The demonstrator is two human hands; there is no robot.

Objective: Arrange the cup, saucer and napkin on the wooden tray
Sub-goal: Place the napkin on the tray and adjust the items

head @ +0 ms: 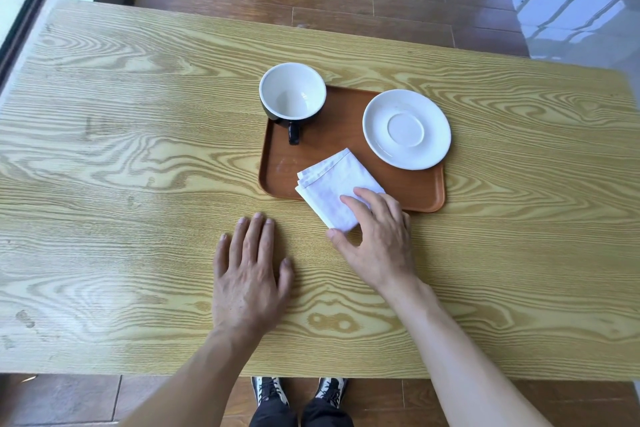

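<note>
Left hand (251, 282) is laid flat and open on the bench (121, 149). The napkin (332, 189) is pinched at its near corner by the right hand (375, 236), half over the tray (408, 189) edge. Further back, cup (292, 95) and saucer (407, 128) are seen on the tray, well apart.

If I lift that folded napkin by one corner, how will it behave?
The napkin looks like soft folded cloth, so it would probably droop and unfold; its layers show loose at the far edge. It is likely light. It overhangs the tray rim, so pushing may bunch it.
</note>
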